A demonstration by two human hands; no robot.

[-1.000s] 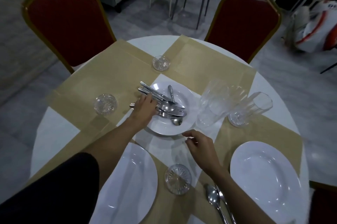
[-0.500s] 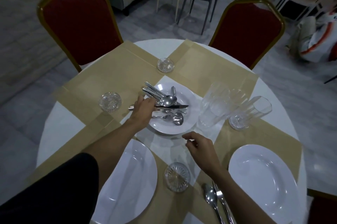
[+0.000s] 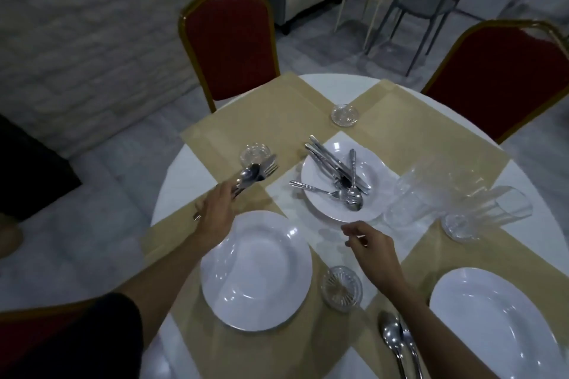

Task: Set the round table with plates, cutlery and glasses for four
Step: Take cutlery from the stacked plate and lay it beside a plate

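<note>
My left hand (image 3: 215, 209) grips a bundle of cutlery (image 3: 254, 175), a spoon, fork and knife, held above the left placemat, left of the centre plate (image 3: 326, 209). That white plate holds the remaining cutlery (image 3: 341, 175). My right hand (image 3: 369, 243) hovers just in front of the centre plate, fingers loosely curled, holding nothing. A white plate (image 3: 255, 274) lies near me at left and another plate (image 3: 492, 326) at right. A spoon and knife (image 3: 397, 341) lie between them. Clear tumblers (image 3: 455, 203) lie and stand right of the centre plate.
Small glass dishes sit on the mats: one (image 3: 341, 287) near me, one (image 3: 255, 152) at left, one (image 3: 345, 114) at the far side. Tan placemats (image 3: 261, 113) cover the white round table (image 3: 175, 181). Red chairs (image 3: 231, 39) stand behind, another red chair (image 3: 505, 76) at right.
My left hand lifted a spoon, fork and knife off the centre plate and carried them left over the placemat. The view swung left. My right hand stayed in front of the centre plate.
</note>
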